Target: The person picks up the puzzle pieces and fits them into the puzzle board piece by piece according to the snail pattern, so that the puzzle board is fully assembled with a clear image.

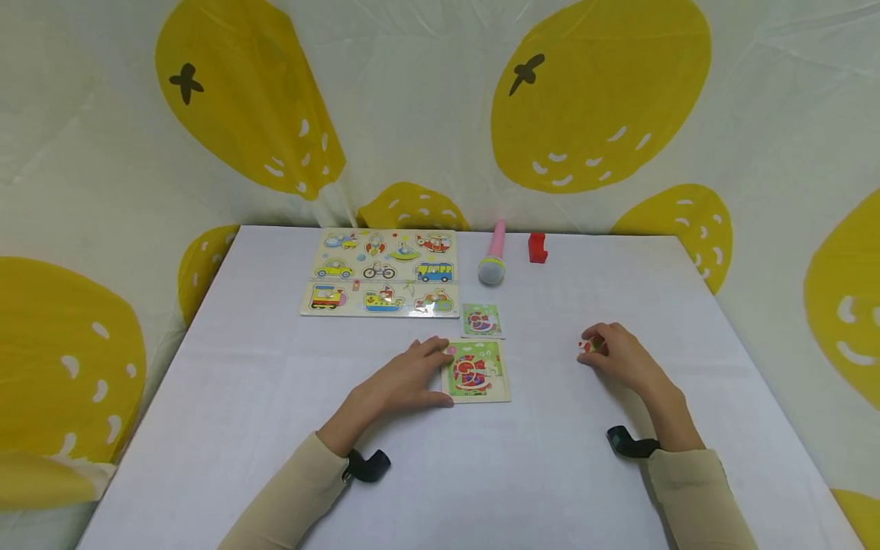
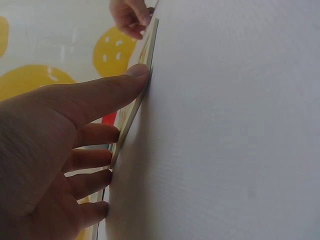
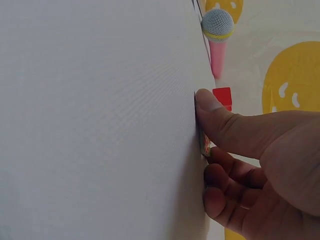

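Note:
A small wooden jigsaw puzzle board with a red and green picture lies flat on the table. My left hand rests against its left side, the thumb at the near corner and the fingertips at the left edge. In the left wrist view the fingers are spread and fairly straight beside the board's rim. To the right, my right hand pinches a small puzzle piece just above or on the tabletop. The right wrist view shows the piece mostly hidden behind the thumb.
Behind the board lies a small picture card with a similar picture. Farther back are a vehicle peg puzzle, a pink toy microphone and a red block. A patterned cloth hangs behind the white table.

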The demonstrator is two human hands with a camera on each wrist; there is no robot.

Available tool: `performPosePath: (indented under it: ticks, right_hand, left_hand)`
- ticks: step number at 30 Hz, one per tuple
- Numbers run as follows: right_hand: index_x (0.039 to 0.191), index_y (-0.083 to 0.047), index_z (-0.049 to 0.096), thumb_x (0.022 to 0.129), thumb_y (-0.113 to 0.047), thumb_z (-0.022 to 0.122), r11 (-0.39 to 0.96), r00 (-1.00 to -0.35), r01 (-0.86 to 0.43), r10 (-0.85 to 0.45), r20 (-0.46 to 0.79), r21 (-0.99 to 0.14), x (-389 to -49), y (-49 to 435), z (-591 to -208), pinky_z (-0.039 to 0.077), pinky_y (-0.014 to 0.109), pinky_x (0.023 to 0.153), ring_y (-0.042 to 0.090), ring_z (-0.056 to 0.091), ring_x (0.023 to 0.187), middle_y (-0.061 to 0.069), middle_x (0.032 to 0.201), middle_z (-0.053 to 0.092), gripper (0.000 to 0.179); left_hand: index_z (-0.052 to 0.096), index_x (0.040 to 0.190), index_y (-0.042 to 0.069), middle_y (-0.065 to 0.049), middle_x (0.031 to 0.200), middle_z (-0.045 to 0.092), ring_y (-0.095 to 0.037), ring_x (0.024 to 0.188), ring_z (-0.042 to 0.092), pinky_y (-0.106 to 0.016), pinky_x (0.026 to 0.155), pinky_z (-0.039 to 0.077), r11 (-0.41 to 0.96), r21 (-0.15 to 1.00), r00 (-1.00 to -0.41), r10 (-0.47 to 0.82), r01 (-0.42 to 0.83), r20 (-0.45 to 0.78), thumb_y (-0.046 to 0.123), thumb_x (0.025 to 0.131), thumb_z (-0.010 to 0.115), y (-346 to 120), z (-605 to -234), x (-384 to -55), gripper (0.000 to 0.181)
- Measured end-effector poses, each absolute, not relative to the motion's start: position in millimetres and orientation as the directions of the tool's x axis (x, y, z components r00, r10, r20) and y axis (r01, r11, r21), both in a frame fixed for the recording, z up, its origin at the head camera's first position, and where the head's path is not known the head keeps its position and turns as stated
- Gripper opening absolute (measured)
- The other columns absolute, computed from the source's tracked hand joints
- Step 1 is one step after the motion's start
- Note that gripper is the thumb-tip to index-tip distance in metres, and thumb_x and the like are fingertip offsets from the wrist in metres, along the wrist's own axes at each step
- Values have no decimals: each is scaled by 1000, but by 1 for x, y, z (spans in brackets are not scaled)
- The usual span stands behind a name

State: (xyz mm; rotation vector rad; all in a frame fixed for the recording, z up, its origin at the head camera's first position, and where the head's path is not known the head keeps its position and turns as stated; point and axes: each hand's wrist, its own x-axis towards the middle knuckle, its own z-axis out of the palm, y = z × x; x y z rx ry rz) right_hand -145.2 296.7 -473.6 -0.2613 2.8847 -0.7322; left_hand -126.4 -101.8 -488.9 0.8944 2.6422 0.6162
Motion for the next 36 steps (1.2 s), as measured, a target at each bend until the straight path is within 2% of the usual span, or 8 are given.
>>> performPosePath:
  ticks: [9, 15, 20, 23, 29, 36]
  right_hand:
    - [112, 5, 64, 83, -19, 82, 871, -982, -119, -173, -71, -476, -144, 299, -475, 43, 30, 71, 24, 51, 84, 14, 90, 57, 41]
    - [112, -2, 65, 90, -11, 73, 850, -979, -160, -200, -26, -502, -143, 299, -472, 50, 31, 78, 23, 59, 89, 13, 98, 67, 25]
    - [117, -4, 66, 95, -11, 68, 824, -973, -196, -231, 1, -531, -140, 292, -466, 52, 19, 75, 18, 60, 87, 9, 99, 72, 24]
    - [120, -4, 66, 95, -11, 67, 810, -969, -201, -247, -10, -552, -140, 284, -461, 51, 15, 71, 17, 60, 84, 7, 97, 71, 26]
    - [119, -6, 64, 94, -13, 70, 793, -965, -173, -256, -62, -584, -139, 266, -452, 52, 15, 69, 19, 60, 84, 4, 92, 69, 27]
    - [118, -8, 66, 94, -12, 70, 779, -949, -196, -303, -83, -596, -138, 246, -452, 52, 13, 72, 16, 60, 83, 3, 93, 70, 25]
  left_hand:
    - [51, 147, 14, -6, 161, 36, -27, 153, 28, -47, 126, 22, 722, 469, -767, 628, 509, -133, 51, 83, 77, -102, -490, -127, 78]
    - [51, 147, 13, -6, 161, 35, -28, 153, 28, -47, 126, 23, 722, 471, -768, 627, 506, -136, 52, 83, 77, -102, -489, -126, 78]
    - [51, 147, 14, -5, 161, 35, -27, 153, 27, -46, 127, 21, 721, 470, -767, 628, 508, -134, 52, 84, 76, -102, -490, -127, 78]
    - [50, 147, 14, -6, 161, 35, -27, 153, 28, -46, 127, 21, 718, 476, -767, 628, 508, -130, 52, 84, 76, -103, -491, -127, 78]
    - [50, 148, 14, -5, 161, 35, -26, 153, 28, -45, 127, 21, 717, 483, -768, 627, 502, -132, 52, 84, 76, -102, -490, -127, 79]
    - [50, 148, 15, -5, 161, 35, -27, 153, 29, -46, 126, 23, 722, 482, -772, 621, 496, -136, 51, 83, 77, -102, -490, -127, 79]
